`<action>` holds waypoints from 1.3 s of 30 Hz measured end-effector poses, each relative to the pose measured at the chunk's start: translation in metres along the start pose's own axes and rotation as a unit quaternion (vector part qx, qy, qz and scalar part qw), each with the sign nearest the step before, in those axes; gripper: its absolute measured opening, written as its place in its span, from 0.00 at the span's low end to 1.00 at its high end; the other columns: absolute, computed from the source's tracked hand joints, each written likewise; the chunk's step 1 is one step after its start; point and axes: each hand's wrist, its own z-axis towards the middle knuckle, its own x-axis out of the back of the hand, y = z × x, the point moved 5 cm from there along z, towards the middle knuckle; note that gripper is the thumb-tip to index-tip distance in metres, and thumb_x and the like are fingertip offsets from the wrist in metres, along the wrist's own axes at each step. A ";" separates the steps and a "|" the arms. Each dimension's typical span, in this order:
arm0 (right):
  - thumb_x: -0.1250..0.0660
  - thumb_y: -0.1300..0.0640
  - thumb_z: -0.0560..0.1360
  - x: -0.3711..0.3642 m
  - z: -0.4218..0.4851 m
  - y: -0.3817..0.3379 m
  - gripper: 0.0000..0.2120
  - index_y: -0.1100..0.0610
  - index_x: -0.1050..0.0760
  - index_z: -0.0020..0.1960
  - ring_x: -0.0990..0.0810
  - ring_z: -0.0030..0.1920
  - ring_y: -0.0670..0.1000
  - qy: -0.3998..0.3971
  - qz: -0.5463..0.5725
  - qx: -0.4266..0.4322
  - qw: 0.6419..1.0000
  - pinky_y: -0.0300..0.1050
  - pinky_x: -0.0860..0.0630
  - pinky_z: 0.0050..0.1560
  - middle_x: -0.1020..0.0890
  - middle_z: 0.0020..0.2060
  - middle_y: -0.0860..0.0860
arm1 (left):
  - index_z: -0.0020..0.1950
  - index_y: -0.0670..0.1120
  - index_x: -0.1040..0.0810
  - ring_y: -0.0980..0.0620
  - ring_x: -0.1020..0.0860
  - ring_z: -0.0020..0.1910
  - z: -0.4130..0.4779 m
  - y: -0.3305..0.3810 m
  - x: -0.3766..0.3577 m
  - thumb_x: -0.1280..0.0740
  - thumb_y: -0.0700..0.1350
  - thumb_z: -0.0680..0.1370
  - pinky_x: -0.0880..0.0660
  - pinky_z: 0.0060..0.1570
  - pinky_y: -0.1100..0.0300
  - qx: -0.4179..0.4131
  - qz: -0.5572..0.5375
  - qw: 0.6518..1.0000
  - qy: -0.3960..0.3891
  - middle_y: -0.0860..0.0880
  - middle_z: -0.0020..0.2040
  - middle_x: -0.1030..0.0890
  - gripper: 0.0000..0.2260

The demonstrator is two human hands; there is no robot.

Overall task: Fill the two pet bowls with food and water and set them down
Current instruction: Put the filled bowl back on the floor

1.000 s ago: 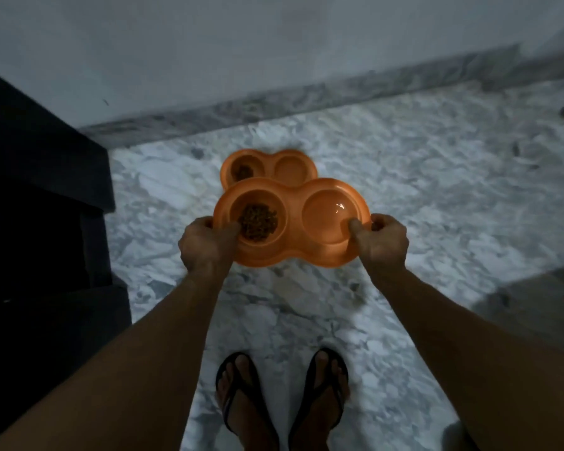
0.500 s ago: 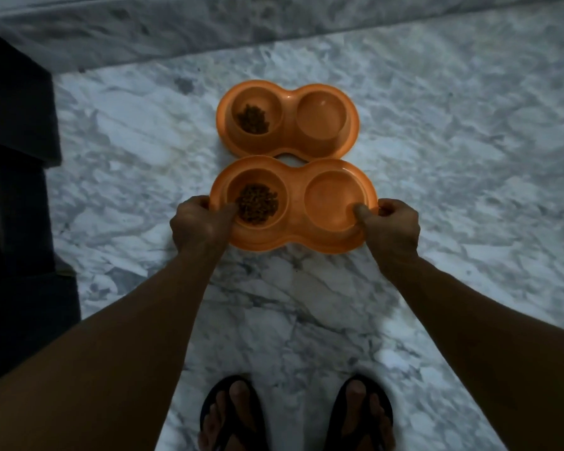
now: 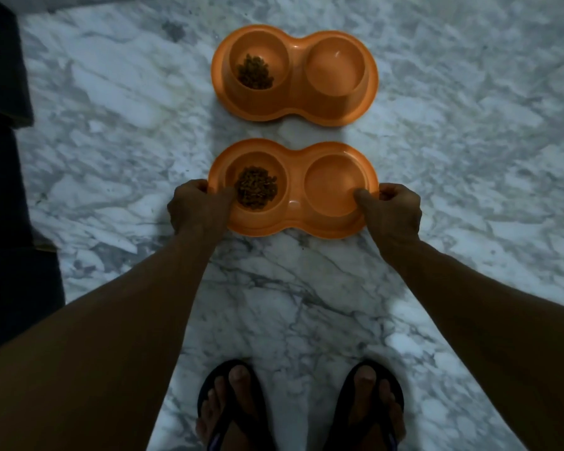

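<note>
Two orange double pet bowls are in view over a white marble floor. The far bowl point(image 3: 293, 105) rests on the floor, with brown kibble point(image 3: 254, 72) in its left cup and clear water in the right cup. The near bowl point(image 3: 293, 222) is level and low, close to or on the floor; I cannot tell which. It holds kibble point(image 3: 256, 187) on the left and water on the right. My left hand point(image 3: 197, 208) grips its left rim, thumb inside the edge. My right hand point(image 3: 389, 209) grips its right rim the same way.
Dark furniture point(image 3: 4, 157) stands along the left edge. My two feet in black flip-flops point(image 3: 300, 408) stand on the marble floor point(image 3: 469, 157) just behind the near bowl. Open floor stretches to the right.
Both hands have lowered the near bowl toward the floor. The view has tilted down and come closer, so the wall and skirting have left the frame.
</note>
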 end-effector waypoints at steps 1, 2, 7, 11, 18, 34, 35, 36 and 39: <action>0.25 0.50 0.68 -0.001 0.000 0.001 0.19 0.57 0.22 0.55 0.19 0.48 0.52 0.001 0.000 0.000 1.000 0.54 0.20 0.54 0.20 0.43 0.49 | 0.42 0.47 0.18 0.50 0.22 0.37 0.001 -0.002 -0.001 0.28 0.53 0.70 0.33 0.34 0.62 0.000 0.000 1.000 -0.002 0.48 0.36 0.20 0.09; 0.25 0.50 0.68 -0.002 0.001 0.001 0.19 0.57 0.22 0.55 0.19 0.48 0.52 0.002 0.000 0.001 1.000 0.53 0.20 0.54 0.20 0.43 0.49 | 0.43 0.47 0.18 0.49 0.22 0.39 0.001 -0.002 -0.002 0.28 0.53 0.71 0.32 0.37 0.61 -0.002 0.001 1.000 -0.002 0.48 0.38 0.19 0.09; 0.25 0.51 0.69 -0.007 0.003 0.004 0.19 0.58 0.22 0.56 0.20 0.47 0.51 0.001 0.006 -0.006 1.000 0.49 0.21 0.53 0.22 0.41 0.48 | 0.44 0.47 0.19 0.48 0.21 0.42 0.005 -0.005 -0.003 0.28 0.52 0.71 0.30 0.39 0.61 -0.003 -0.002 1.000 -0.004 0.48 0.39 0.20 0.09; 0.25 0.48 0.69 -0.009 0.005 0.006 0.24 0.58 0.23 0.60 0.19 0.52 0.54 0.004 -0.003 -0.002 1.000 0.53 0.21 0.57 0.19 0.49 0.52 | 0.43 0.47 0.18 0.51 0.23 0.37 0.008 -0.005 -0.003 0.28 0.53 0.71 0.33 0.32 0.63 -0.012 0.003 1.000 -0.013 0.49 0.36 0.20 0.10; 0.27 0.42 0.69 -0.010 0.007 0.005 0.23 0.60 0.23 0.52 0.19 0.50 0.55 -0.021 -0.055 0.019 0.998 0.51 0.20 0.51 0.18 0.49 0.55 | 0.55 0.42 0.21 0.46 0.20 0.48 0.009 -0.003 -0.006 0.30 0.53 0.74 0.34 0.32 0.62 -0.010 0.042 0.999 -0.028 0.44 0.50 0.19 0.17; 0.40 0.52 0.81 0.117 -0.159 -0.208 0.20 0.62 0.30 0.69 0.26 0.64 0.59 -0.062 -0.138 0.154 0.977 0.47 0.30 0.59 0.25 0.64 0.60 | 0.70 0.40 0.30 0.43 0.29 0.68 -0.150 0.140 0.171 0.39 0.51 0.81 0.32 0.63 0.55 -0.088 0.096 0.988 -0.082 0.40 0.68 0.27 0.22; 0.40 0.52 0.81 0.131 -0.175 -0.232 0.19 0.63 0.29 0.68 0.25 0.63 0.59 -0.063 -0.138 0.170 0.974 0.46 0.30 0.57 0.25 0.63 0.61 | 0.71 0.40 0.30 0.43 0.30 0.68 -0.166 0.155 0.189 0.40 0.51 0.81 0.32 0.63 0.55 -0.093 0.091 0.988 -0.084 0.41 0.69 0.27 0.21; 0.40 0.54 0.81 0.150 -0.196 -0.260 0.18 0.63 0.28 0.67 0.25 0.62 0.60 -0.064 -0.139 0.186 0.971 0.46 0.30 0.56 0.25 0.62 0.62 | 0.70 0.40 0.30 0.43 0.30 0.68 -0.187 0.172 0.215 0.40 0.51 0.81 0.32 0.63 0.56 -0.097 0.083 0.988 -0.082 0.41 0.69 0.27 0.21; 0.41 0.55 0.81 0.195 -0.246 -0.330 0.17 0.63 0.28 0.66 0.26 0.63 0.60 -0.071 -0.146 0.237 0.958 0.47 0.32 0.61 0.25 0.62 0.62 | 0.69 0.41 0.29 0.42 0.29 0.67 -0.234 0.217 0.278 0.41 0.50 0.82 0.31 0.61 0.55 -0.117 0.051 0.990 -0.063 0.41 0.68 0.27 0.19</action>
